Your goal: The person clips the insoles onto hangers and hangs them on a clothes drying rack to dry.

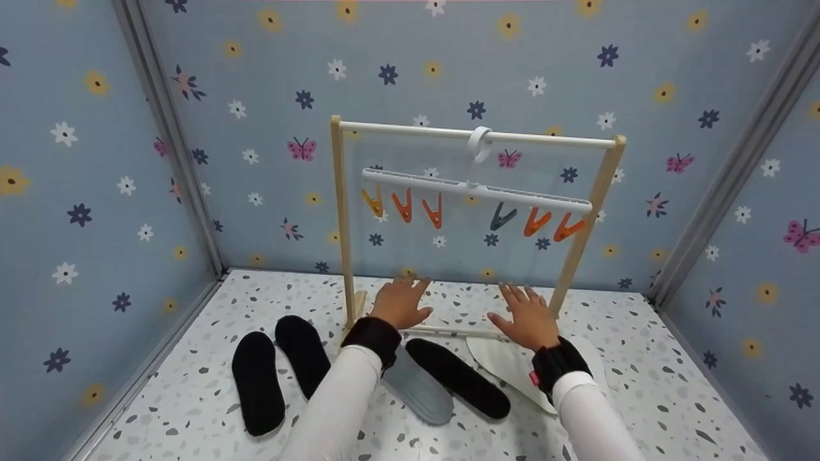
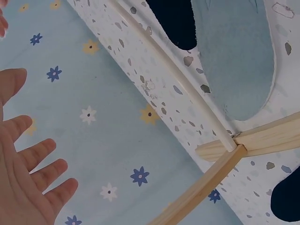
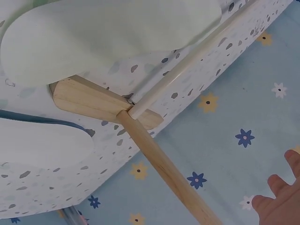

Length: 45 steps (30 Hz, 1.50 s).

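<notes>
Hanger (image 1: 475, 188) in white sits at two o'clock in my head view, hooked over the top bar (image 1: 410, 130) of a wooden rack (image 1: 343, 218). I count six clips along it: a yellow clip (image 1: 374, 205) and two orange clips (image 1: 403, 206) to nine o'clock of its middle, a dark grey clip (image 1: 503, 218) and two more orange ones to three o'clock.

I see the left hand (image 1: 400, 304) at six o'clock, back toward me, fingers straight and spread, its grip empty. At four o'clock the right hand (image 1: 526, 317) is spread the same way, gripping nothing. My left wrist camera shows the palm side of that hand, well apart from the rack's post.

On the speckled surface (image 1: 192, 384), two black insoles (image 1: 258, 384) lie toward seven o'clock. A grey insole (image 1: 423, 390) lies at six, its far end behind the left wrist, with a third black insole (image 1: 458, 379) just beside it toward five. Around five, I see pale insoles (image 1: 506, 358), partly hidden by the right hand and wrist.
</notes>
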{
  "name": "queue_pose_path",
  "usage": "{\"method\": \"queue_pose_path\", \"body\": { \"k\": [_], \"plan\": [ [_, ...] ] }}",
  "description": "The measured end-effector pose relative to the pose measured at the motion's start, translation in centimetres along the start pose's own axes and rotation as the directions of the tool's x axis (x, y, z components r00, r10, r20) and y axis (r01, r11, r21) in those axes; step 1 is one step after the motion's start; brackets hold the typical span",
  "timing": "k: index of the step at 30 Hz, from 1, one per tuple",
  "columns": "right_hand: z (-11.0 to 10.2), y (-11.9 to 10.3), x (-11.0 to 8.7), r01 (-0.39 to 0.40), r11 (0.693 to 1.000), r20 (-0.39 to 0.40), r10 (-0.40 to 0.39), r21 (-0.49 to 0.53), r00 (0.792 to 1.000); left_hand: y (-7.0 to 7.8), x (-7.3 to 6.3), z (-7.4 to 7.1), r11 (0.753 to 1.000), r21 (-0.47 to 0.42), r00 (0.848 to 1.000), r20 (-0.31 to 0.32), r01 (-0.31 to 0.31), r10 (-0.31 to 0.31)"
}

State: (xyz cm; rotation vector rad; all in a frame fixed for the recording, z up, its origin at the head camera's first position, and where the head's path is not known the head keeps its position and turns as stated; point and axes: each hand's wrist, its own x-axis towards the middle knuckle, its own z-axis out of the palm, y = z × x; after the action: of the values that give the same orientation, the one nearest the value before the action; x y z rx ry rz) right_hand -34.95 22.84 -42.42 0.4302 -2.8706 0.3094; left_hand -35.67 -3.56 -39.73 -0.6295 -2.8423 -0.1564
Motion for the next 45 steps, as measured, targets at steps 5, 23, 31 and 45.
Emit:
{"method": "queue_pose_path", "body": {
  "k": [5, 23, 31, 45],
  "plan": [
    [0.1, 0.1, -0.1, 0.009, 0.999, 0.001, -0.009, 0.048, 1.000, -0.3, -0.3, 0.1, 1.000, -0.023, 1.000, 0.005, 0.006, -0.005],
    [-0.6, 1.1, -0.4, 0.003, 0.980, -0.072, 0.012, 0.200, 0.997, -1.8, -1.3, 0.9, 0.994, -0.112, 1.000, -0.011, 0.001, -0.002],
    [-1.3, 1.7, -0.7, -0.034, 0.961, -0.059, 0.052, 0.276, 0.997, -2.5, -2.3, 1.5, 0.990, -0.141, 0.999, -0.036, -0.013, 0.008],
    [-2.8, 2.4, -0.9, -0.132, 0.907, -0.160, 0.211, 0.399, 0.964, -4.4, -3.7, 2.7, 0.979, -0.192, 0.997, 0.000, 0.073, -0.074]
  ]
}}
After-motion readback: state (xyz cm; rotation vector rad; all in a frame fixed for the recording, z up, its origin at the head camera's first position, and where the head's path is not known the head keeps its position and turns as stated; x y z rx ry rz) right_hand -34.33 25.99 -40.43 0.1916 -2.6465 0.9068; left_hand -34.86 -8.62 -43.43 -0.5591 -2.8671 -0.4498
